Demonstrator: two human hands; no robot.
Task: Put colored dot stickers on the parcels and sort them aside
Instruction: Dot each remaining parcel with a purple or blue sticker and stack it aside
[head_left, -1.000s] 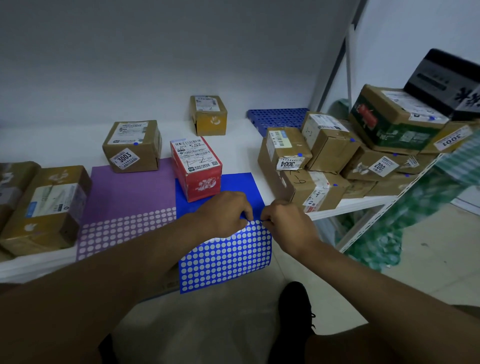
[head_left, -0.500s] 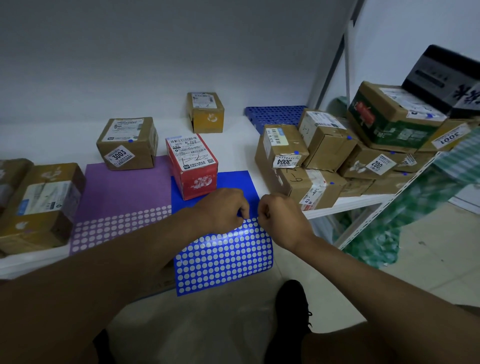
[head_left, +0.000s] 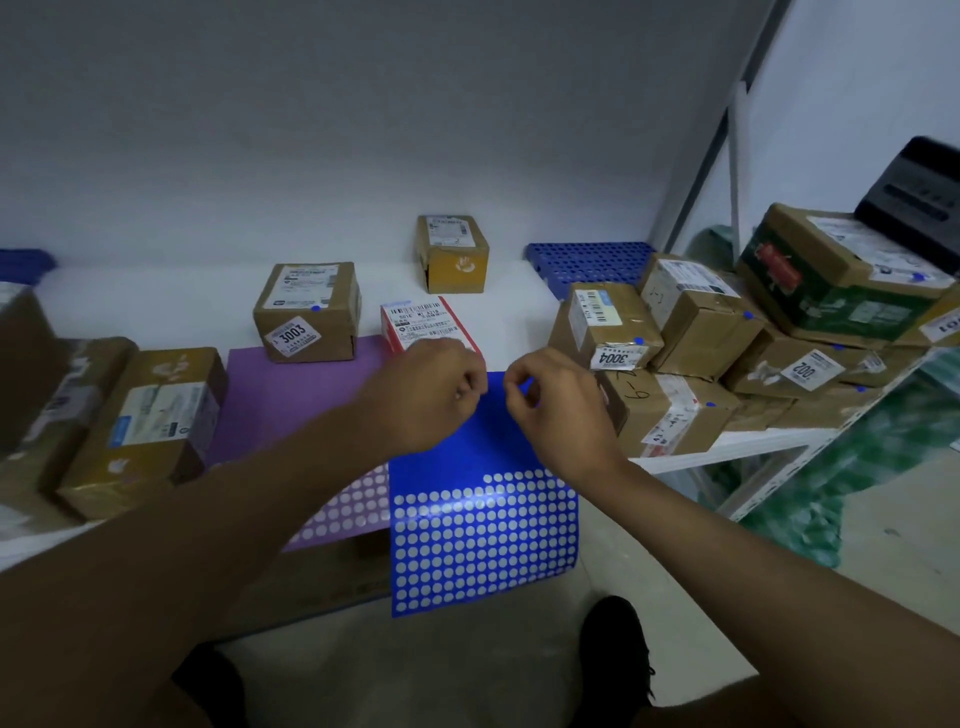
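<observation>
Left hand (head_left: 426, 395): your fingers are curled, tips hidden; whether the grip holds anything cannot be told.
Right hand (head_left: 558, 410): your thumb and forefinger pinch what looks like a blue dot sticker (head_left: 525, 385), at frame centre, above the blue sheet.
Blue sticker sheet (head_left: 483, 525): it lies on the bench (head_left: 156, 301) at lower centre, its near part overhanging the edge. The near rows show as pale dots; the far area is plain blue.
Purple sticker sheet (head_left: 291, 400): it lies just left of the blue one, partly under your left forearm.
Red-and-white parcel (head_left: 426, 325): it stands just behind your left hand, label up. Judged the next one to mark; no dot is visible on it.
Sorted parcels (head_left: 691, 332): they are stacked at right of frame, several bearing blue dots.
Handling, sticker: judged weightless, limp and tacky. Hold it by the edge only, adhesive side clear of your skin.
Handling, parcel: judged light, stiff cardboard. Take it by opposite side faces, and press the dot onto flat card or label.
</observation>
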